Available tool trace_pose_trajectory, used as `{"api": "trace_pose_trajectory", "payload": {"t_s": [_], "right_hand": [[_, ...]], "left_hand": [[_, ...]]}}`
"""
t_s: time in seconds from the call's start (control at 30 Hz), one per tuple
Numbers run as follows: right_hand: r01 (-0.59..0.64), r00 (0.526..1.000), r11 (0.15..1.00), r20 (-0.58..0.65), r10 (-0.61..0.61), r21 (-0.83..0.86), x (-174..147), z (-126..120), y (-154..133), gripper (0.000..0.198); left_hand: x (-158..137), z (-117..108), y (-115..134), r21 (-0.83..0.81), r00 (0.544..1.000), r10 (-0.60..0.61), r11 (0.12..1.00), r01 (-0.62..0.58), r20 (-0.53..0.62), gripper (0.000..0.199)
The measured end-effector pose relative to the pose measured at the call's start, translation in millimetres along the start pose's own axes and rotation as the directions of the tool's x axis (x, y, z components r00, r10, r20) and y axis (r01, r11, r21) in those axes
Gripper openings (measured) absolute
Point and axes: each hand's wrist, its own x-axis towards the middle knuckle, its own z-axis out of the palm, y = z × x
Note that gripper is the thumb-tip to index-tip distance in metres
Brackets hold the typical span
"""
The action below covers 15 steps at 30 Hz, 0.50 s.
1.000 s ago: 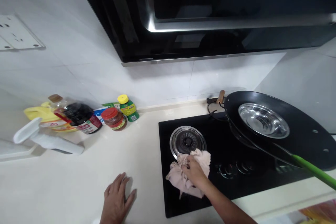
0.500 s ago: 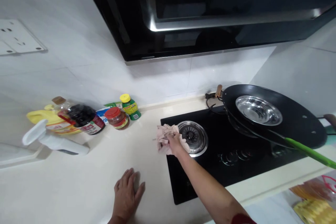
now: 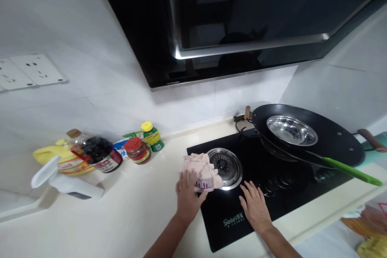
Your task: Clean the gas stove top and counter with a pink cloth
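At lower centre, my left hand (image 3: 188, 200), fingers loosely spread, meets the pink cloth (image 3: 200, 165); I cannot tell whether it grips. Right of that, my right hand (image 3: 255, 206) is open, empty, over the black cooktop (image 3: 216, 208).

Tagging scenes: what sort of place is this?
Probably a home kitchen: a glossy black flat cooktop, a wide black wooden-handled wok on it, and a large glossy black range hood above.

Pink cloth (image 3: 201, 168), crumpled (dark-printed), on cooktop (image 3: 218, 205)
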Motion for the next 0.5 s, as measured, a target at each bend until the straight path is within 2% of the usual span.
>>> {"api": "trace_pose_trajectory", "payload": {"t_s": [0.07, 0.17, 0.27, 0.4, 0.5], "right_hand": [[0.018, 1.000, 0.999, -0.008, -0.019, -0.052, -1.0, 4.4, 0.0, 0.045], [0.021, 1.000, 0.997, -0.003, -0.021, -0.075, -1.3, 4.7, -2.2, 0.044], [0.011, 1.000, 0.997, 0.008, -0.010, -0.081, -1.2, 1.3, -3.6, 0.042], [0.002, 1.000, 0.997, 0.018, -0.001, -0.081, -0.8, -2.2, -5.0, 0.041], [0.011, 1.000, 0.996, 0.025, -0.009, -0.091, -0.9, -2.2, -5.1, 0.040]], "left_hand": [[29.9, 14.9, 27.4, -0.008, 0.997, 0.014, 1.000, -0.013, 0.077, 0.078], [63.8, 36.1, 40.0, -0.011, 0.993, 0.002, 1.000, -0.001, 0.115, 0.077], [92.6, 46.1, 28.5, -0.017, 0.989, 0.012, 1.000, -0.010, 0.148, 0.071], [138.7, 43.7, 8.2, -0.031, 0.975, 0.043, 0.999, -0.037, 0.219, 0.062], [179.5, 42.0, 4.7, -0.034, 0.965, -0.006, 0.999, 0.015, 0.262, 0.060]]}}
